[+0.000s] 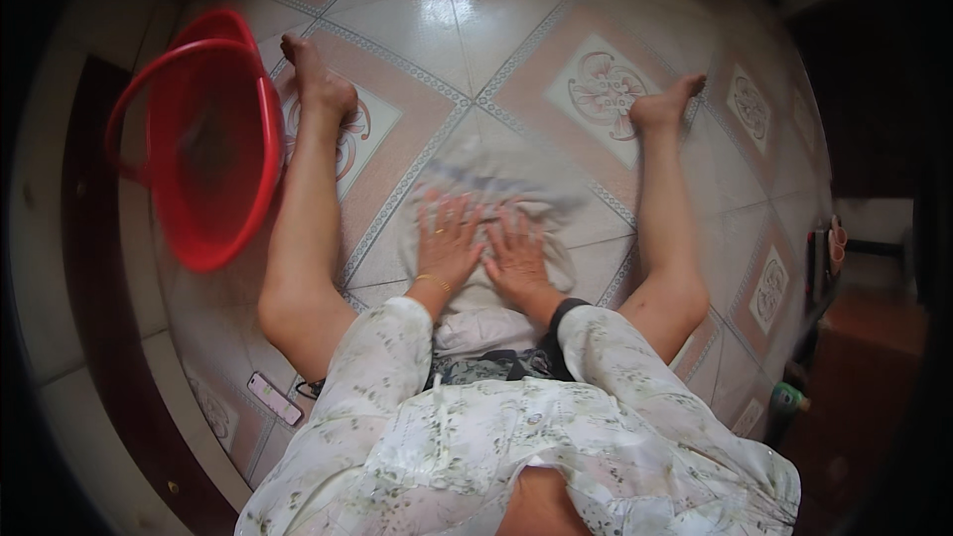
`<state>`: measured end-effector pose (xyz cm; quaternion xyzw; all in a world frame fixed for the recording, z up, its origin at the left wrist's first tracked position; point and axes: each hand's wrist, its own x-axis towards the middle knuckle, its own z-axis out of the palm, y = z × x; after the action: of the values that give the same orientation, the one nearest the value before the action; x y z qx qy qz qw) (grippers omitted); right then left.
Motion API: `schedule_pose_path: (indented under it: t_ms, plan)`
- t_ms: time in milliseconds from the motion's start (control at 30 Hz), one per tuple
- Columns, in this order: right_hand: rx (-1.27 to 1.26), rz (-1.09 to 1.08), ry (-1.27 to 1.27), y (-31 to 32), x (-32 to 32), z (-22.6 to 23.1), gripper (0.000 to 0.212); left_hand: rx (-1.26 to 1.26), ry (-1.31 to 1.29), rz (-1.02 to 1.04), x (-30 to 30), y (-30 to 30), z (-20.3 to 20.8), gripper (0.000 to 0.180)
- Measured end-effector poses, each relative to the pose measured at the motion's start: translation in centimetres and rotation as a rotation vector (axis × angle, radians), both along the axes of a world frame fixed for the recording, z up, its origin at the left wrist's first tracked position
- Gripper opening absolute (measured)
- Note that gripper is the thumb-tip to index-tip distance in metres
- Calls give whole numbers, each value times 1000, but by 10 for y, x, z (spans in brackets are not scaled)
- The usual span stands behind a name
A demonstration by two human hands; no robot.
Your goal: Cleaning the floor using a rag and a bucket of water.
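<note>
A pale beige cloth [475,300], perhaps a garment, lies rumpled on the tiled floor between my outstretched legs. Its far edge, with a greyish band, is smeared by motion. My left hand [449,243] presses flat on the cloth, fingers stretched away from me, a thin gold bracelet at the wrist. Close beside it, my right hand [516,253] rests on the same cloth with its fingers spread, and a dark band circles that wrist. The fingertips of both hands are blurred. Neither hand grips anything.
Left of my left leg stands a red plastic basket [266,154] with a raised handle; its contents are too dark to make out. A phone [275,398] with a lit screen lies on the patterned floor at lower left. Dark furniture [864,357] and a green bottle [789,397] are at right.
</note>
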<state>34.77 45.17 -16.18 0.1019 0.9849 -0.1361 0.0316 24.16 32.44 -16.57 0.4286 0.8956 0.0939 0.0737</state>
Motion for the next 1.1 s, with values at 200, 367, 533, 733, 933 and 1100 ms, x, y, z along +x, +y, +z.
schedule_pose_path:
  t_ms: [200,367,533,733,933,1100]
  plan:
    - [-23,329,234,-4,-69,13,58,-84,76,287,-22,-28,-3,67]
    - [-26,388,261,34,-104,4,58,-99,132,369,-48,-2,-4,69]
    - [87,247,307,89,-145,-2,56,-51,213,331,-102,55,-7,68]
    - [67,-181,266,167,-86,-4,58,96,135,63,-82,165,-7,67]
    - [163,-551,85,134,-11,2,58,195,43,-207,-19,177,-17,67]
    - [211,-558,38,86,19,-6,59,154,46,-290,-2,124,-15,66]
